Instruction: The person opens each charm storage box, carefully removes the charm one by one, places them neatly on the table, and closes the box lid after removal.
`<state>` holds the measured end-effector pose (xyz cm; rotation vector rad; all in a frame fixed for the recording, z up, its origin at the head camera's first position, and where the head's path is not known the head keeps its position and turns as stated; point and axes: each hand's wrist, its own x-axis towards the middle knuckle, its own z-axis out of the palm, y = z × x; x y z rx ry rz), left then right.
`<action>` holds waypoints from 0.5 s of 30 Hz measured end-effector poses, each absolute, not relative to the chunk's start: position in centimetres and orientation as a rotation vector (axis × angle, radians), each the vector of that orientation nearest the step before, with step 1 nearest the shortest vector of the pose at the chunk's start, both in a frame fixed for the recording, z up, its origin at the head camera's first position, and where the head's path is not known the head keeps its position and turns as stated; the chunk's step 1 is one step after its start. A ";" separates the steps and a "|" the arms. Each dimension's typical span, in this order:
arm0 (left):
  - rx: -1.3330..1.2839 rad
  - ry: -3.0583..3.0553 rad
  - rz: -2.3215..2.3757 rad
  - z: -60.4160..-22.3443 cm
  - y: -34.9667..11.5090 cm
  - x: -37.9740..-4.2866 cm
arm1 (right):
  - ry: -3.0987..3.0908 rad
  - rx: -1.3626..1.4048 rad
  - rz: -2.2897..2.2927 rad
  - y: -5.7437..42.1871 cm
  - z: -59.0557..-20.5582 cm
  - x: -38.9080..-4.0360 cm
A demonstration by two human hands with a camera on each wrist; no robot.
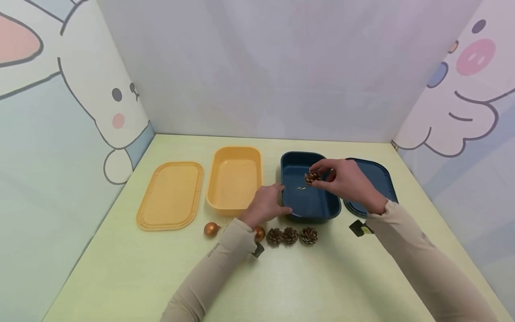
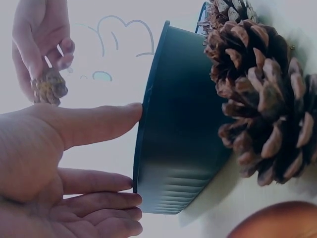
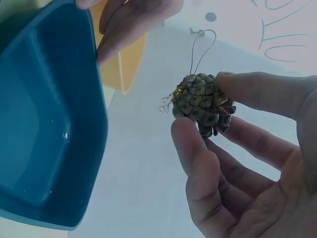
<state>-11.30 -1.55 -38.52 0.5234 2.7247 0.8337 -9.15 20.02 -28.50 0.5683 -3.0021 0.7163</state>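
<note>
My right hand (image 1: 348, 181) pinches a pinecone ornament (image 3: 200, 101) between thumb and fingertips, above the dark blue box (image 1: 310, 201). A thin gold loop and a small gold tie show on the pinecone in the right wrist view. With fairly straight fingers, my left hand (image 1: 263, 205) touches the box's near left corner, thumb and fingertips along its rim. Three more pinecones (image 1: 290, 235) lie in a row on the table in front of the box; they appear large in the left wrist view.
An orange-yellow box (image 1: 234, 179) stands left of the blue one, with a matching lid (image 1: 170, 196) farther left. The dark blue lid (image 1: 376, 179) lies at the right, partly behind my right hand. Two copper-coloured ball ornaments (image 1: 211, 229) lie before the yellow box, one partly covered by my left sleeve.
</note>
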 end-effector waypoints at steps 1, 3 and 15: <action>0.524 2.724 0.836 -38.5 -1.6 -11.3 | -3.003 0.571 0.717 20.1 -28.5 -8.9; 0.523 2.722 0.836 -38.5 -1.6 -11.3 | -3.000 0.578 0.728 20.3 -28.5 -8.4; 0.520 2.722 0.826 -38.5 -1.5 -11.1 | -3.043 0.509 0.830 22.2 -29.9 -5.8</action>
